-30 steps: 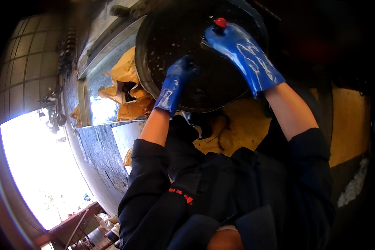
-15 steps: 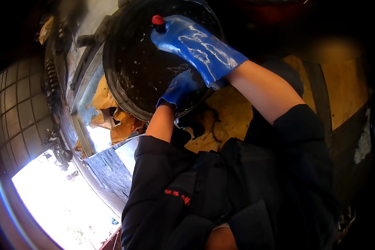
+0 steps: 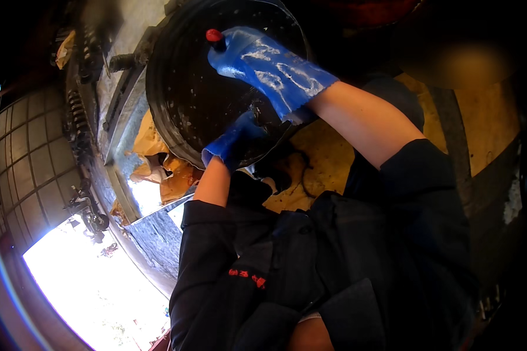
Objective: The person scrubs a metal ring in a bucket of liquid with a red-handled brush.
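Note:
A large, round black drum point(image 3: 178, 105) has a wet, speckled dark inside. Over it, my right hand point(image 3: 257, 61), in a long blue rubber glove with whitish smears, is closed around a black handle with a red end point(image 3: 215, 38). The rest of that tool is hidden by the glove. Lower down, my left hand point(image 3: 235, 139), in a matching blue glove, reaches into the drum near its near rim. Its fingers fade into the dark interior, so their grip and anything in them are hidden.
Torn brown paper sacks point(image 3: 178, 178) lie left of the drum beside a grey metal frame point(image 3: 123, 126). Yellowish-brown flooring point(image 3: 310, 146) shows beneath my arms. A motorcycle point(image 3: 91, 213) stands near the bright doorway point(image 3: 93, 281) at lower left. The right edge is very dark.
My right hand has shifted slightly left and down with the red-ended handle. My left hand has moved left and a little nearer to me, still inside the drum.

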